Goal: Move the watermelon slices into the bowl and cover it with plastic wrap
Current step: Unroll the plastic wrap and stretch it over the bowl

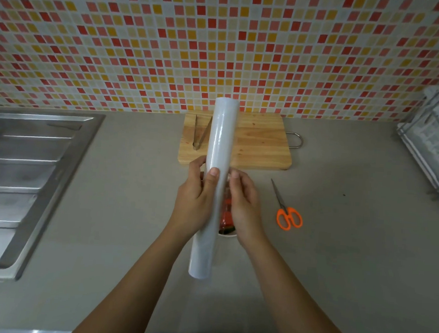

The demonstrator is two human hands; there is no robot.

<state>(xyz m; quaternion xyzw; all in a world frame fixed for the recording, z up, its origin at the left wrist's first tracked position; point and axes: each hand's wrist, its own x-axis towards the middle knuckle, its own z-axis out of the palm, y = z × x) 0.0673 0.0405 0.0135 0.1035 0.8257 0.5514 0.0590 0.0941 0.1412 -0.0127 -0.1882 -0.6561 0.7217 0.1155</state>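
A long white roll of plastic wrap (218, 150) is held above the counter, pointing away from me. My left hand (197, 201) grips the roll around its middle, thumb on top. My right hand (244, 204) is at the roll's right side, fingers pinching at the film's edge. Beneath the hands, mostly hidden, sits a white bowl (228, 235) with red watermelon slices (226, 219) showing between roll and right hand.
A wooden cutting board (261, 143) with metal tongs (199, 136) lies at the back by the tiled wall. Orange-handled scissors (286, 212) lie to the right. A steel sink drainboard (22, 178) is on the left, a dish rack (433, 145) at far right.
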